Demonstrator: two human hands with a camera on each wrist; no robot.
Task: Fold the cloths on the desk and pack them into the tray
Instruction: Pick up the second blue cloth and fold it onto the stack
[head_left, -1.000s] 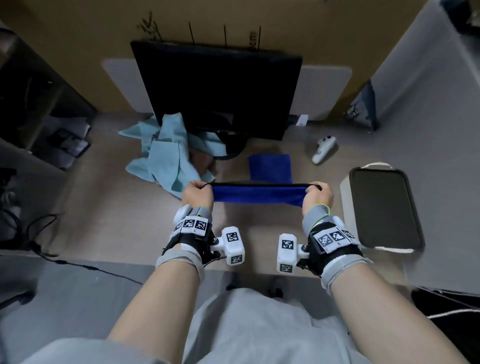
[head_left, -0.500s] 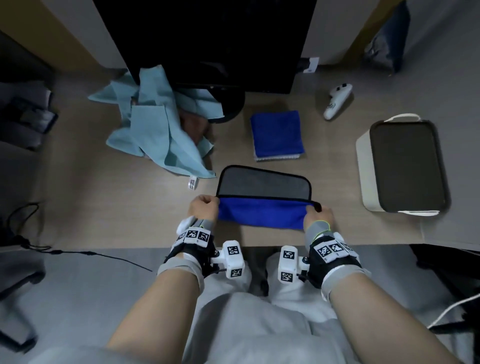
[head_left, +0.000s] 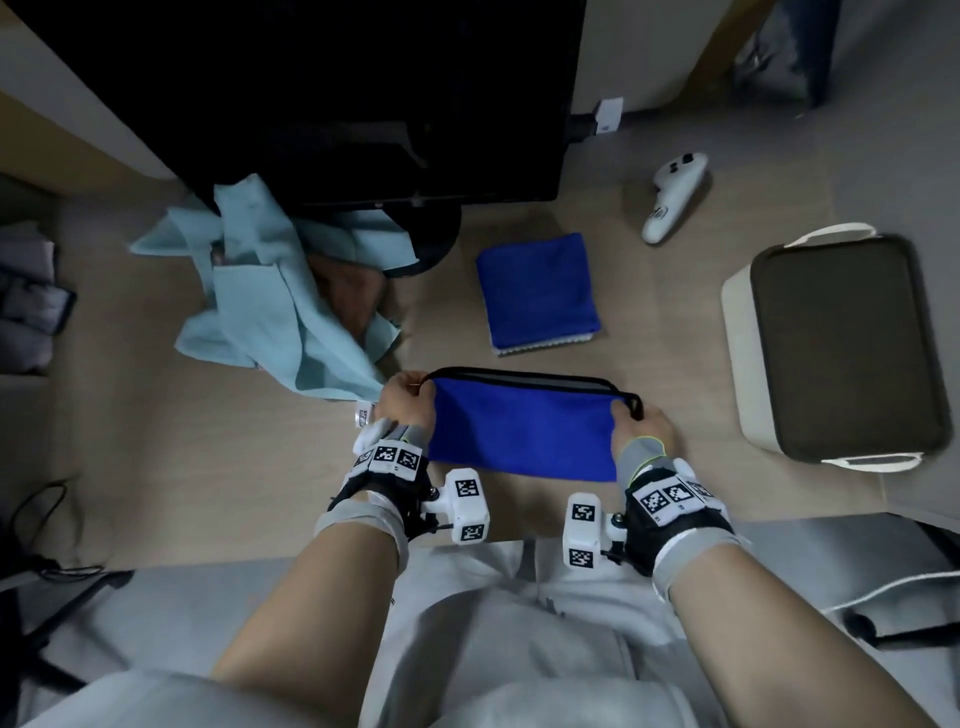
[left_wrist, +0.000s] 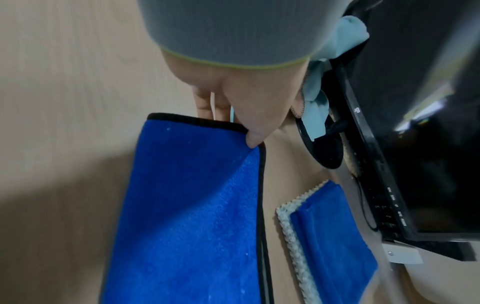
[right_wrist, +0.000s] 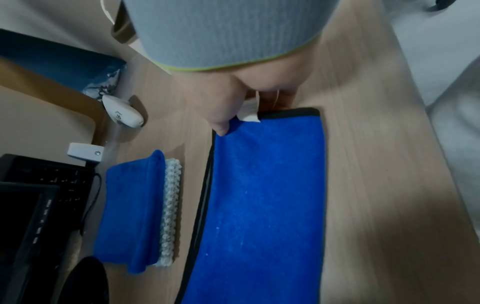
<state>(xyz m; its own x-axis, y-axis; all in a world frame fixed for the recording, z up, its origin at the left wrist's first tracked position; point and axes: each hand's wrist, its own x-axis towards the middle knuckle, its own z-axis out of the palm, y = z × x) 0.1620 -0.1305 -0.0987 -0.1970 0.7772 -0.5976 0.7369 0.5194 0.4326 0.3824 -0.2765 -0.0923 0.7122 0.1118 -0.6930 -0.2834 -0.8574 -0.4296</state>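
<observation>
A blue cloth with black edging (head_left: 522, 428) (left_wrist: 187, 216) (right_wrist: 267, 205) lies folded in half on the wooden desk (head_left: 182, 467) near its front edge. My left hand (head_left: 408, 397) (left_wrist: 246, 115) pinches its far left corner. My right hand (head_left: 641, 423) (right_wrist: 228, 107) pinches the far right corner, next to a white label. Behind it lies a second blue cloth (head_left: 537, 291) (left_wrist: 335, 236) (right_wrist: 132, 209), folded into a small square. A crumpled light-blue cloth (head_left: 270, 301) is heaped at the left, over a brown cloth (head_left: 353, 291). The dark tray (head_left: 836, 348) on a white base sits at the right.
A black monitor (head_left: 363, 98) and its round base (head_left: 431, 239) stand at the back of the desk. A white controller (head_left: 672, 195) lies at the back right, and a small white tag (head_left: 608, 115) beside the monitor. Cables run on the floor at the left.
The cloth was held stretched in the air, then laid down showing its grey side. Both hands have carried the near edge forward over it, so now the blue side faces up.
</observation>
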